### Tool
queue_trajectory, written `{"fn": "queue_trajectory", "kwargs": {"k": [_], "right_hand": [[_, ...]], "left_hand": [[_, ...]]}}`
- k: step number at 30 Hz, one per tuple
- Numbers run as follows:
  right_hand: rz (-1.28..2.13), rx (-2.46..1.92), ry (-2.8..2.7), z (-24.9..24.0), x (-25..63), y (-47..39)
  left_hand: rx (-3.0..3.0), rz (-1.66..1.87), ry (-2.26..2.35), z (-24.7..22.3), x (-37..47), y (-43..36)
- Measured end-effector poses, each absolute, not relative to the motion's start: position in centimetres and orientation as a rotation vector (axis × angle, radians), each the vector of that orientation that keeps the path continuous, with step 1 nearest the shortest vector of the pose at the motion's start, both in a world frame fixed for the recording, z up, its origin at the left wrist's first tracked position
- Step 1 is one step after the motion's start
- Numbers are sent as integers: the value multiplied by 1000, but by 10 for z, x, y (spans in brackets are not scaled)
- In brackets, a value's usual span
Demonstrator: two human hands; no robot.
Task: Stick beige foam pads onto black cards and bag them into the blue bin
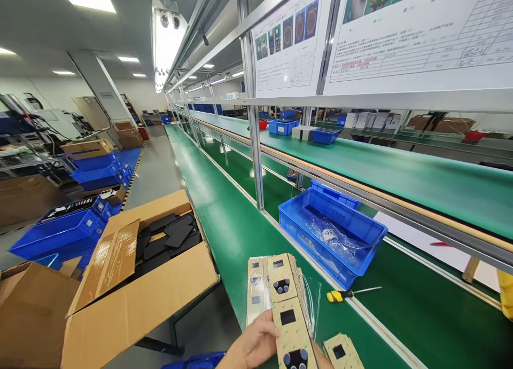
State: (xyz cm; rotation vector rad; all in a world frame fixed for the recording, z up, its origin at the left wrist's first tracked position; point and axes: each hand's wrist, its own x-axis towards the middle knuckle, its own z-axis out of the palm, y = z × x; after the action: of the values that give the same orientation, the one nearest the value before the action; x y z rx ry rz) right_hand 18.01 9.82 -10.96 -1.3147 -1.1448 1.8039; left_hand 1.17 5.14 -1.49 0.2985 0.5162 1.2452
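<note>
Single head cam, worn high, aimed fwd and slightly down along the green bench [228, 219]; only one view is given.

Only a little of the person shows, low in the head view near the long green workbench [240, 235]. The bare left hand [256, 343] wears no glove, ring or watch that can be seen; the fingers are short-nailed. No sleeve reaches into view. The right hand is hidden from sight.
</note>
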Motion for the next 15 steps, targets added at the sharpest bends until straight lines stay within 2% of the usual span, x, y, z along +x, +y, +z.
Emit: {"fn": "queue_trajectory", "kwargs": {"k": [8,15], "right_hand": [[2214,-847,-672,-98,161,95],[1799,-979,-866,-89,169,97]], "left_hand": [[289,1341,636,-9,-15,42],[514,1333,491,4,-36,17]]}}
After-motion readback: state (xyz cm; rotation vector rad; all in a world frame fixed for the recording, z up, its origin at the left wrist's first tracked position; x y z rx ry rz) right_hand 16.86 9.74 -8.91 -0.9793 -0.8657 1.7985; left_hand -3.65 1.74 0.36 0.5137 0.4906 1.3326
